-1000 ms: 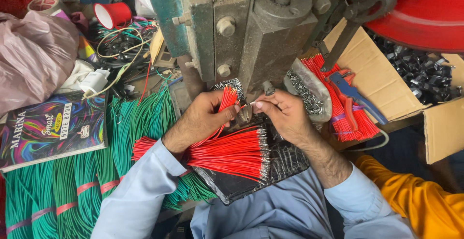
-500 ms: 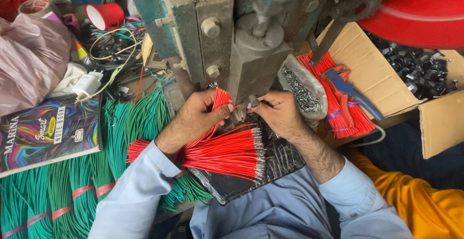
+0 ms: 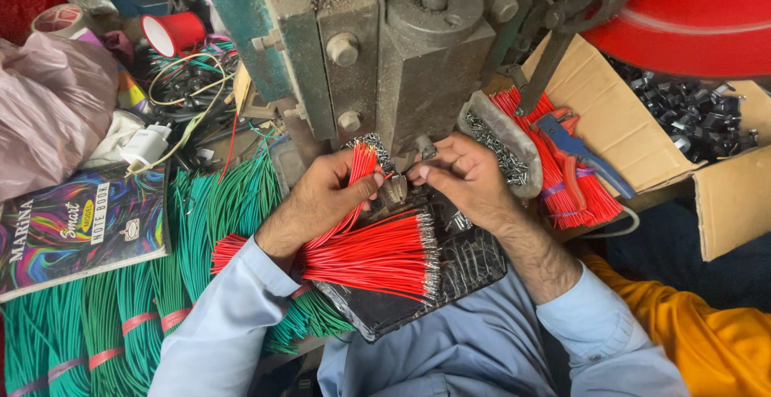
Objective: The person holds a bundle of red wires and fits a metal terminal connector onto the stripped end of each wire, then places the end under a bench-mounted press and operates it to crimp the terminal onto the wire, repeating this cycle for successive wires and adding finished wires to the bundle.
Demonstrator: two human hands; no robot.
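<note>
Thin red insulated wires [image 3: 365, 174], cut short with bare metal ends, are sitting as a small bunch in the left hand [image 3: 325, 200], which is curling around them and pinching them between thumb and fingers. The bunch is running from low on the left, beside the wrist, up and to the right, so its long axis is pointing at the foot of the grimy grey-green metal press [image 3: 385, 52] just above the knuckles. The right hand [image 3: 466, 179] is lying just beside the tips, its thumb and forefinger pressing together on something very small at the mouth of the press; whether that is a single wire end or a metal terminal I cannot tell. Both hands are almost touching there, the left one carrying the bunch and so the nearer to it.

Below the wrists a larger fan of the same red wires [image 3: 377, 256] is lying across a dark flat tray [image 3: 474, 264] on the person's lap, tips towards the right. Bundles of green wires [image 3: 144, 293] are covering the worktop to the left, beside a colourful notebook [image 3: 80, 228]. To the right a cardboard box [image 3: 610, 116] is holding more red wires and a blue-handled stripping tool [image 3: 574, 148].
</note>
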